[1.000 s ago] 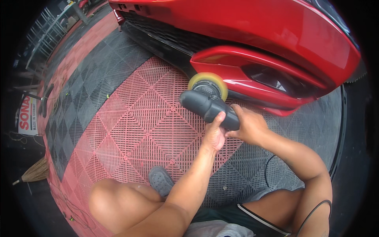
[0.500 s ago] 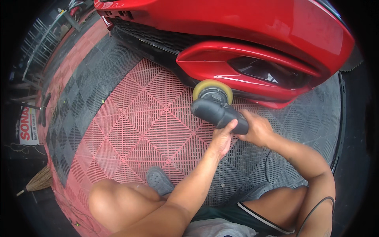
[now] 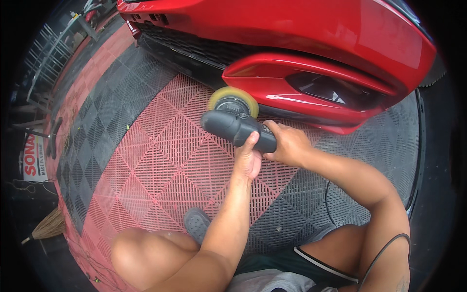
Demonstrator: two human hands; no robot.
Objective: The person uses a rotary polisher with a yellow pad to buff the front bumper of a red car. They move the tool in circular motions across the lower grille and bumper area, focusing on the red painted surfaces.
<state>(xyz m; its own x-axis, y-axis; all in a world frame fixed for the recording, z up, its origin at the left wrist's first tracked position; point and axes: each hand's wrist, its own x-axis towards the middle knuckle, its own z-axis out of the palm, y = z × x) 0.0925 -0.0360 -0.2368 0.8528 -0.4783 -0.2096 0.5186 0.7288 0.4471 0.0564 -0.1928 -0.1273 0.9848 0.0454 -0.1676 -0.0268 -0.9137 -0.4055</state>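
A dark grey power polisher (image 3: pixel 228 127) is gripped in both of my hands. My left hand (image 3: pixel 249 158) wraps the underside of its body with the thumb on top. My right hand (image 3: pixel 288 142) closes around its rear end. The yellow foam pad (image 3: pixel 250 100) at its head meets the lower edge of a red car bumper (image 3: pixel 272 92), by the black lower trim (image 3: pixel 209 80); exact contact is hard to see. A dark fog-lamp recess (image 3: pixel 335 89) lies to the right of the pad.
Red and grey slotted tiles (image 3: pixel 180 170) cover the floor. A black cord (image 3: pixel 382 250) runs over my right arm and down to the floor. At the left are a straw broom (image 3: pixel 47 225), a white sign (image 3: pixel 36 158) and a metal rack (image 3: pixel 44 58). My shoe (image 3: pixel 197 224) rests below the polisher.
Both hands have carried the polisher leftward and slightly up along the bumper's lower edge. Its pad has left the spot under the fog-lamp side and reached the darker trim.
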